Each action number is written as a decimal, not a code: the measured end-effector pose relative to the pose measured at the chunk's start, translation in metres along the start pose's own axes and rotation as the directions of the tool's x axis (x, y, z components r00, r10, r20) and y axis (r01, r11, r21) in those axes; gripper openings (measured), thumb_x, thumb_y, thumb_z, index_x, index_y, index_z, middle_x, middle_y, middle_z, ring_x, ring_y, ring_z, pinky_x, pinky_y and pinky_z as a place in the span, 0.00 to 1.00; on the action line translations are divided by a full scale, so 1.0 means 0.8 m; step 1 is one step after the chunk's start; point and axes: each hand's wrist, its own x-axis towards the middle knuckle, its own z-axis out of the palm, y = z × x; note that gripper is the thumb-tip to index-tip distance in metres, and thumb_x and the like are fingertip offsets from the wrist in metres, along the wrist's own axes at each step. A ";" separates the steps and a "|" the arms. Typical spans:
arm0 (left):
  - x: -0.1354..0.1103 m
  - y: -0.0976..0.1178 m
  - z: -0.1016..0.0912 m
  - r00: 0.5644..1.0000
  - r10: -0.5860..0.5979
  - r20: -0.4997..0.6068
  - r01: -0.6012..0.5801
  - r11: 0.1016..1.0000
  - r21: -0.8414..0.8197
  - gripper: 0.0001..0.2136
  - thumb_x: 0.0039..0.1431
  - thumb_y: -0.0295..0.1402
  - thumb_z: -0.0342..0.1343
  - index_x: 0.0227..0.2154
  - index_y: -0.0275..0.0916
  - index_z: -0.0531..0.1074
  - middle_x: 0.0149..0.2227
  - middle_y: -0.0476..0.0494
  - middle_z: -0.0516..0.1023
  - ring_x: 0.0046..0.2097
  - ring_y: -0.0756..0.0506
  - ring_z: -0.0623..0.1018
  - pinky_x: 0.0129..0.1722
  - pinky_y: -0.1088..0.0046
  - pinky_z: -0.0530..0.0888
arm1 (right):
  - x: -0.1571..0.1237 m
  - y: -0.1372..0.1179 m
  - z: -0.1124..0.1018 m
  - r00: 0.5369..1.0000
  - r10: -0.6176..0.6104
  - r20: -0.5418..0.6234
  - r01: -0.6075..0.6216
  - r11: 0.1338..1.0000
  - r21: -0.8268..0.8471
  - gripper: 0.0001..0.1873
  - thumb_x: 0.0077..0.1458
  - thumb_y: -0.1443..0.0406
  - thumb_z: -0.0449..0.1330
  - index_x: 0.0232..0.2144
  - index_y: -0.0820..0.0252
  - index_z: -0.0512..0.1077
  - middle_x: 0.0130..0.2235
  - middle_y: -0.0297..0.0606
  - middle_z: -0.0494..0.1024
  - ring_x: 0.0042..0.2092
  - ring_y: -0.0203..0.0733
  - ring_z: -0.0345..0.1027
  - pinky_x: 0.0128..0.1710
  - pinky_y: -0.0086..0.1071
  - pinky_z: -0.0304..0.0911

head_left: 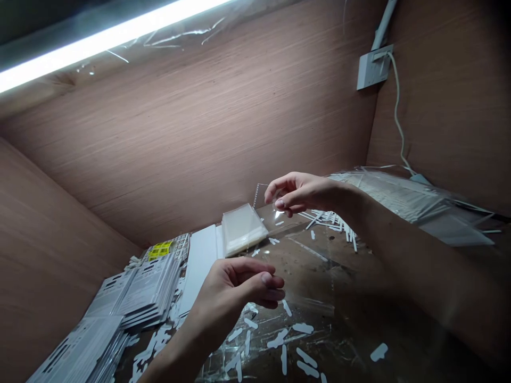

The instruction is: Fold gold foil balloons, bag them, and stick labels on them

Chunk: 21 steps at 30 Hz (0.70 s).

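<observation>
My left hand [243, 284] is closed, thumb pressed against curled fingers, low in the middle of the view. Above and to its right, my right hand [305, 192] has its fingers bent round towards the thumb. Between the two hands stretches what looks like a clear plastic bag [309, 304] with a dotted edge; both hands appear to grip it, though its outline is faint. Behind my left hand lies a stack of clear plastic sleeves [242, 229]. Small white cut-out pieces [278, 338] are scattered below the hands.
Stacks of printed white cards [147, 290] and a white board [197, 260] stand on the left, near a yellow piece [160, 250]. Thin white sticks [339, 221] lie loose by a clear-wrapped pile [403, 194]. A socket box [373, 69] with a cable hangs on the wall.
</observation>
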 end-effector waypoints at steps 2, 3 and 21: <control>-0.002 0.000 0.002 1.000 -0.006 0.008 0.006 1.000 -0.020 0.14 0.51 0.34 0.74 0.37 0.33 0.82 0.34 0.35 0.86 0.34 0.39 0.86 0.33 0.68 0.83 | -0.001 -0.002 0.002 1.000 -0.024 0.016 0.024 1.000 -0.001 0.16 0.51 0.66 0.72 0.42 0.66 0.78 0.30 0.34 0.77 0.27 0.30 0.71 0.25 0.21 0.62; -0.004 0.002 0.004 1.000 0.003 0.007 -0.003 1.000 -0.031 0.14 0.50 0.34 0.75 0.37 0.33 0.82 0.34 0.35 0.86 0.34 0.39 0.86 0.33 0.69 0.82 | -0.001 -0.002 0.003 0.999 -0.031 0.021 0.031 1.000 0.005 0.16 0.51 0.66 0.72 0.42 0.66 0.78 0.30 0.34 0.77 0.27 0.30 0.71 0.24 0.21 0.61; -0.014 -0.001 0.005 1.000 0.023 0.007 -0.023 0.999 -0.046 0.08 0.57 0.33 0.70 0.36 0.34 0.83 0.32 0.38 0.86 0.34 0.42 0.86 0.34 0.71 0.82 | -0.005 -0.005 0.007 0.994 -0.089 0.055 0.090 0.996 -0.019 0.13 0.56 0.67 0.69 0.44 0.65 0.77 0.28 0.34 0.77 0.24 0.29 0.64 0.23 0.23 0.57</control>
